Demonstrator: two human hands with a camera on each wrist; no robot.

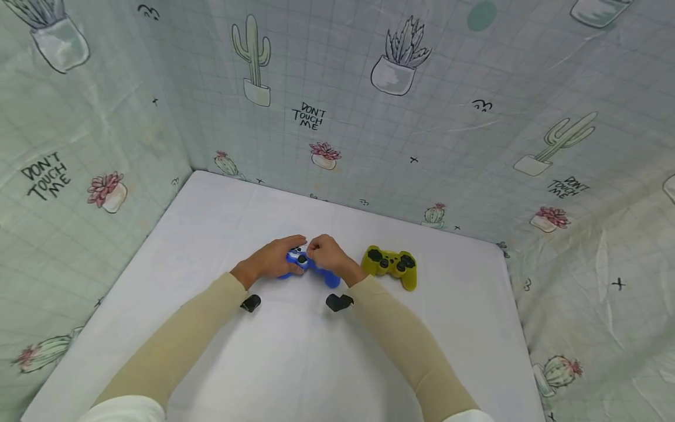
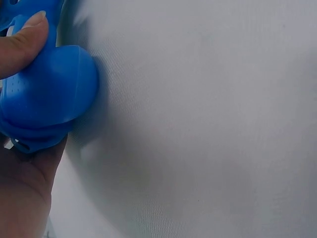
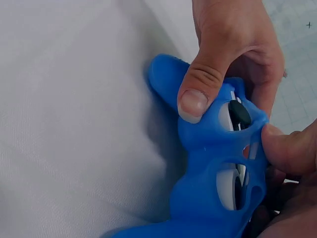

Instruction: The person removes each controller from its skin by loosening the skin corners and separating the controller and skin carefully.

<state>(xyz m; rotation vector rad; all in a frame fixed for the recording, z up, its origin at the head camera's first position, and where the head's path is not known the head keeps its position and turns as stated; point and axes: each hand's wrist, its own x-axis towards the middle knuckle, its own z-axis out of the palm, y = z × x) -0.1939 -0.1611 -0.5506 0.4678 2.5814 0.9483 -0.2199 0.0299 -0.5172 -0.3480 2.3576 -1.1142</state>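
Observation:
A white game controller with black thumbsticks sits partly inside a blue silicone cover, whose openings do not line up fully with the sticks. My left hand grips the left end of the covered controller, its thumb on the front, as the left wrist view also shows. At the controller's top edge, the fingers of my right hand are bent and pinch the cover's rim; in the right wrist view its thumb presses there. The right fingertips are partly hidden behind the cover.
A yellow game controller with black buttons and sticks lies on the white tabletop, just right of my right hand. Patterned cloth walls the table at the back and sides. Black wrist cameras hang under both forearms.

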